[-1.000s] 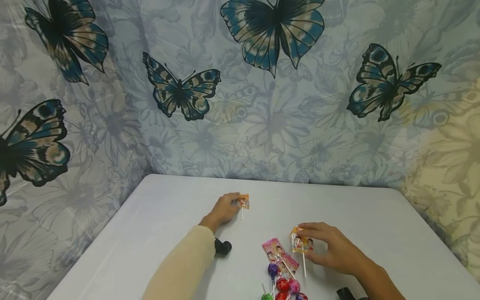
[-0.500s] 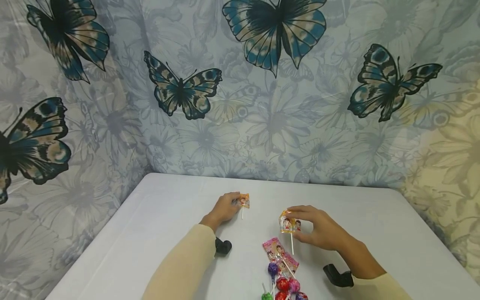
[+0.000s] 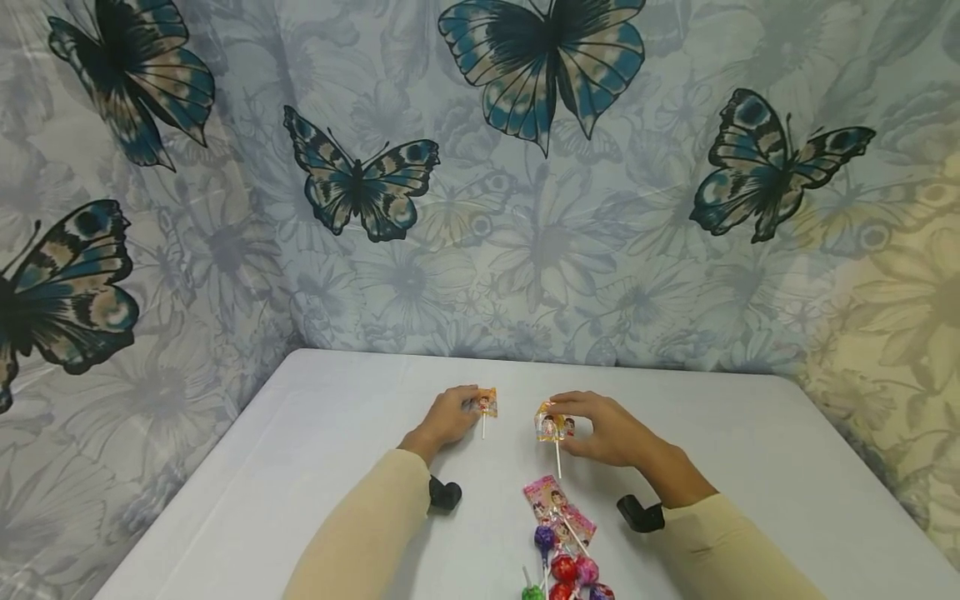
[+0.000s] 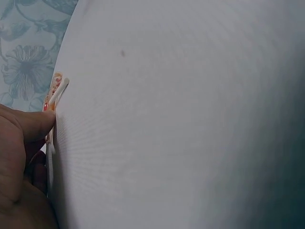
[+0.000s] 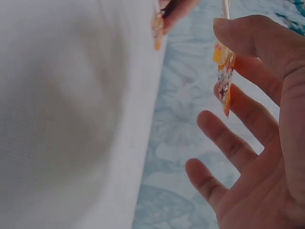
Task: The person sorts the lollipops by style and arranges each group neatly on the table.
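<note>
My left hand (image 3: 471, 406) rests on the white table (image 3: 300, 467) and pinches the edge of an orange-wrapped lollipop (image 3: 488, 402) lying flat there. In the left wrist view a fingertip (image 4: 40, 123) touches that lollipop (image 4: 56, 90). My right hand (image 3: 576, 429) holds a second orange-wrapped lollipop (image 3: 548, 426) between thumb and forefinger, just right of the first, with its white stick pointing toward me. The right wrist view shows this wrapper (image 5: 224, 76) pinched, with the other fingers (image 5: 228, 138) spread loosely.
A heap of lollipops (image 3: 561, 554) lies near the front edge: a pink-wrapped one (image 3: 546, 498) and several round ones in purple, red, pink and green. A butterfly-print curtain (image 3: 525, 208) hangs behind and beside the table.
My right hand has carried its orange lollipop away from the heap, up and to the left, to just beside the one under my left hand. The left hand has stayed put.
</note>
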The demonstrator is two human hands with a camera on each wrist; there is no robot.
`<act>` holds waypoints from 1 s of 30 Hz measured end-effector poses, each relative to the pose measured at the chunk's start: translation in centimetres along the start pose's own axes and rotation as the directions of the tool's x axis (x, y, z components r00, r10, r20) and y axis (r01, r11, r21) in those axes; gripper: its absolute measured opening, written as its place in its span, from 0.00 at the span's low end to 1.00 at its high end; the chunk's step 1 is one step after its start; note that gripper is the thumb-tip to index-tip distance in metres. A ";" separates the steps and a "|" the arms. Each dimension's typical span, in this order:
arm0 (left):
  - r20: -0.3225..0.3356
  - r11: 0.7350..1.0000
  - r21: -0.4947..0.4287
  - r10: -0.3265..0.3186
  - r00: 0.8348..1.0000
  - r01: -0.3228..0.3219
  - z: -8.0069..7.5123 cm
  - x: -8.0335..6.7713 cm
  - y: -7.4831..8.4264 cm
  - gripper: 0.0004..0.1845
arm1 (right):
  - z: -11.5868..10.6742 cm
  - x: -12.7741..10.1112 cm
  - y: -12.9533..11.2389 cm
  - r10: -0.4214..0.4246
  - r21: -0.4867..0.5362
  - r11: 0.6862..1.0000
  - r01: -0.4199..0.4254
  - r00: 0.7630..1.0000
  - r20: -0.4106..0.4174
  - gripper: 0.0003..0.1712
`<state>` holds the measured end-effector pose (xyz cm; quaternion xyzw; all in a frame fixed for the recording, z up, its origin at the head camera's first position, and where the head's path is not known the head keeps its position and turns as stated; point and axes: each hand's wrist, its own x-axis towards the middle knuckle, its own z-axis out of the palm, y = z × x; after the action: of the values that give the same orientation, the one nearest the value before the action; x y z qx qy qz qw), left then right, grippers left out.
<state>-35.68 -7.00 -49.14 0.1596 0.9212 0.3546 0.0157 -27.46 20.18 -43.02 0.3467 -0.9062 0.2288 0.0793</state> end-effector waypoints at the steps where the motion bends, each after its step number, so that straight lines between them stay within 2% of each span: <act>1: 0.001 1.000 -0.003 -0.001 1.000 0.001 0.0 0.0 0.0 0.22 | 0.2 0.2 0.2 -0.005 0.000 1.000 0.005 1.000 0.002 0.26; 8: -0.008 1.000 0.014 -0.006 1.000 0.006 -0.1 0.0 -0.5 0.23 | 2.1 1.8 2.3 0.009 0.020 1.000 -0.009 1.000 0.030 0.26; 13: -0.007 1.000 0.012 0.007 1.000 -0.007 -0.2 0.1 -0.4 0.23 | 3.0 2.5 3.2 0.024 0.013 1.000 -0.024 0.999 0.021 0.26; 19: -0.002 1.000 -0.007 0.010 1.000 -0.010 -0.3 0.1 -0.1 0.23 | 3.8 3.7 4.1 0.039 -0.015 0.999 -0.038 0.997 0.072 0.25; 27: -0.010 1.000 -0.009 0.005 1.000 -0.005 -0.4 0.2 0.0 0.23 | 4.3 5.5 4.3 0.118 -0.074 0.991 -0.109 0.984 0.132 0.24; 30: -0.013 1.000 -0.010 0.005 1.000 -0.005 -0.2 0.1 0.0 0.23 | 4.5 6.0 4.5 0.160 -0.107 0.984 -0.144 0.973 0.167 0.24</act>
<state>-35.85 -7.10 -48.93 0.1597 0.9191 0.3601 0.0094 -34.84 17.45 -46.78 0.2910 -0.9432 0.1601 -0.0021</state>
